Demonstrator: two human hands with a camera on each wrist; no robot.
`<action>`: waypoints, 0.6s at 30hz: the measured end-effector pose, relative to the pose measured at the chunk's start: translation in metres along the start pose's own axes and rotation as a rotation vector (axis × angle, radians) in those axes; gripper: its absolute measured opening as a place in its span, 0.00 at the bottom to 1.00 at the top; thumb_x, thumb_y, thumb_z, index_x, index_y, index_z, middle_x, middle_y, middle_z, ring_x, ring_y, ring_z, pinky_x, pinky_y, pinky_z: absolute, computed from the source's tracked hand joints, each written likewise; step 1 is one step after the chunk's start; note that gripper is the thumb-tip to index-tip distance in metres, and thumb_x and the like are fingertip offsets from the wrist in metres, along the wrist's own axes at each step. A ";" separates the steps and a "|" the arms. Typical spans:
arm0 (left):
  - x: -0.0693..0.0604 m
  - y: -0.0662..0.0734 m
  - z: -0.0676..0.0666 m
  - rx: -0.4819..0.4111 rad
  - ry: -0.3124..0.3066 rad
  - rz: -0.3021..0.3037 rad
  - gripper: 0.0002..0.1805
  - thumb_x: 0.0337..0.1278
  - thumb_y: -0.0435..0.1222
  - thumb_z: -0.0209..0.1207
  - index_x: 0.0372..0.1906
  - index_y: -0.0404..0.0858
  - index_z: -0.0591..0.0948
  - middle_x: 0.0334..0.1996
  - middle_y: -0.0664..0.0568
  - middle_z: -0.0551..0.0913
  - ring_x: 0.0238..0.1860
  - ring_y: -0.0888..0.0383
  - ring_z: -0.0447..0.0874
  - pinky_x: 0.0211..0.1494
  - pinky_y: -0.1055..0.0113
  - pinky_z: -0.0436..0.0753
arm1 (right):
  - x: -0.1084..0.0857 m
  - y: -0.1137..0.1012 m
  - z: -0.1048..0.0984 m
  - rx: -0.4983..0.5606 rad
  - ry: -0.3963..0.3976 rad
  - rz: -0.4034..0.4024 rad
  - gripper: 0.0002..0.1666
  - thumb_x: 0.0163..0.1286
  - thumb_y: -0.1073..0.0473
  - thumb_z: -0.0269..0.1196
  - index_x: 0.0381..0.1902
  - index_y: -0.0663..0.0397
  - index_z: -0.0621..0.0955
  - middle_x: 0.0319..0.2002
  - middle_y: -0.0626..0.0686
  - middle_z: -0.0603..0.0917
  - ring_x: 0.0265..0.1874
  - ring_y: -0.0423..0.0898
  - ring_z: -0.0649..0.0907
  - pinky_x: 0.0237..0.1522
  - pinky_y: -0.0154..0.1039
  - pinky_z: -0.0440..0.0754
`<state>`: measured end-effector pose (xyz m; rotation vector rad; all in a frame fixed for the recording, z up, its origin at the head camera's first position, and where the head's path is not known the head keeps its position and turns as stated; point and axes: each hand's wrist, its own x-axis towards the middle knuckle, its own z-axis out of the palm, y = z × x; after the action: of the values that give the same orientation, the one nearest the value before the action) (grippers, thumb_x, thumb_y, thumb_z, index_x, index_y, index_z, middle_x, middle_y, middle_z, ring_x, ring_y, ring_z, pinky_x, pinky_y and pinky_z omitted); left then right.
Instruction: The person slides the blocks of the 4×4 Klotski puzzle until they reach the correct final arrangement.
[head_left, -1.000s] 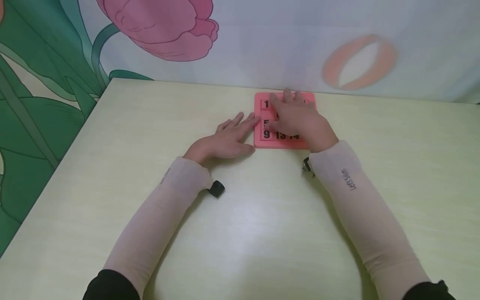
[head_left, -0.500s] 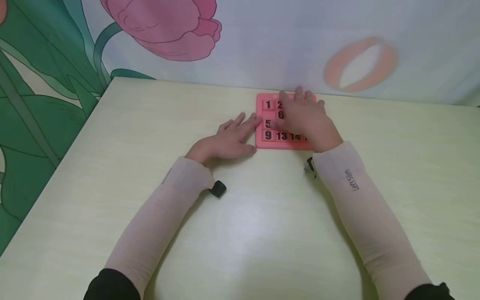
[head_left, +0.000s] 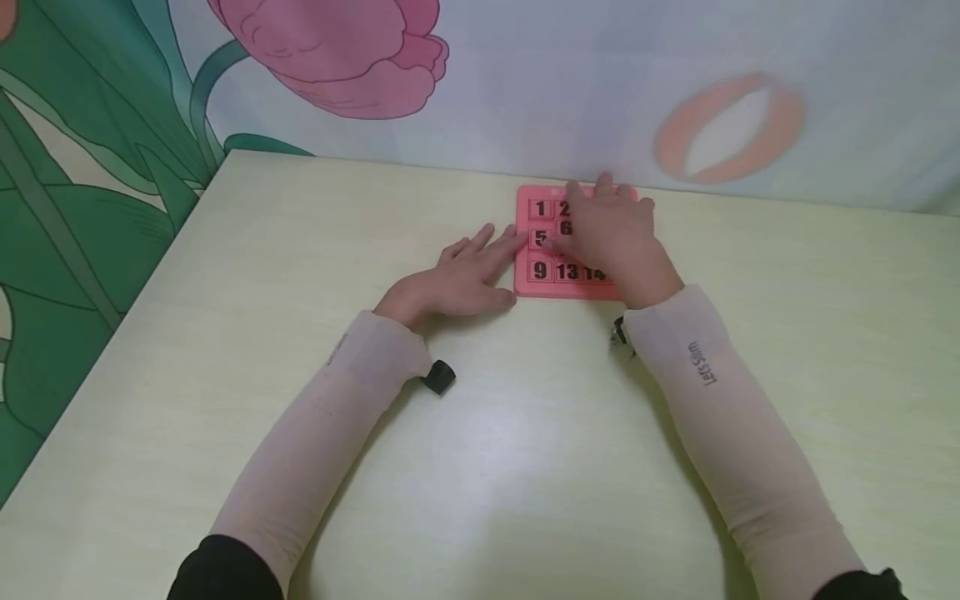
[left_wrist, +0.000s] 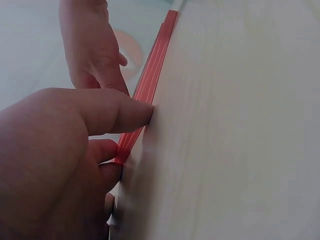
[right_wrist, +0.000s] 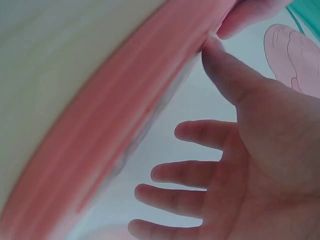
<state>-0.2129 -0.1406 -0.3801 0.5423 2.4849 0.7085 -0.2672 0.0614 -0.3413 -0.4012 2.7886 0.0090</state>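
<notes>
A pink number slide puzzle (head_left: 558, 290) lies flat near the table's back edge, its tiles marked with black numbers. My left hand (head_left: 459, 285) rests at its left side, with thumb and fingertips against the frame; the left wrist view has the thumb along the puzzle's red side (left_wrist: 159, 55). Over the right part of the puzzle spreads my right hand (head_left: 611, 237), hiding many tiles. Its thumb touches the board beside the tile 5 (head_left: 539, 239). In the right wrist view the other fingers (right_wrist: 185, 175) stand apart from the board, fairly straight.
The pale table (head_left: 480, 467) stretches toward me on all near sides of the puzzle. Behind it hangs a backdrop (head_left: 540, 92) with a painted pink flower and green leaves. A dark wrist device (head_left: 439, 377) sits under the left sleeve cuff.
Tile 5 has slid away from me, up toward tile 1, with the right thumb at it. The right hand shifted a little right on the board. The left hand stays at the frame.
</notes>
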 end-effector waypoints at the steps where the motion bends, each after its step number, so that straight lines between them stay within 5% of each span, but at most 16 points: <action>1: 0.000 0.000 0.000 0.001 -0.001 0.000 0.45 0.71 0.50 0.54 0.83 0.58 0.42 0.81 0.62 0.35 0.78 0.61 0.19 0.77 0.56 0.30 | 0.000 -0.001 0.000 -0.017 0.011 0.012 0.53 0.73 0.37 0.59 0.80 0.59 0.52 0.74 0.77 0.53 0.68 0.77 0.61 0.63 0.76 0.60; 7: -0.001 0.000 0.001 0.003 0.000 0.009 0.44 0.71 0.50 0.53 0.83 0.56 0.43 0.81 0.62 0.35 0.78 0.61 0.20 0.77 0.57 0.30 | -0.004 -0.004 -0.002 0.005 0.048 0.004 0.41 0.78 0.46 0.54 0.79 0.60 0.57 0.66 0.73 0.68 0.59 0.70 0.73 0.59 0.68 0.70; 13: -0.001 -0.001 0.001 0.002 -0.007 0.007 0.44 0.71 0.50 0.53 0.83 0.57 0.42 0.81 0.63 0.34 0.77 0.63 0.19 0.77 0.57 0.30 | -0.014 0.007 -0.016 0.159 -0.133 -0.214 0.31 0.77 0.64 0.45 0.77 0.51 0.67 0.70 0.59 0.71 0.58 0.55 0.72 0.64 0.53 0.69; 18: -0.001 -0.001 0.000 -0.002 -0.011 0.014 0.44 0.71 0.50 0.53 0.83 0.57 0.42 0.81 0.63 0.34 0.78 0.62 0.19 0.77 0.56 0.30 | -0.020 0.008 -0.022 0.160 -0.232 -0.224 0.32 0.75 0.69 0.44 0.73 0.46 0.74 0.71 0.58 0.70 0.60 0.54 0.70 0.62 0.50 0.69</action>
<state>-0.2127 -0.1419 -0.3807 0.5623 2.4729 0.7112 -0.2581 0.0730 -0.3149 -0.6268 2.4817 -0.2045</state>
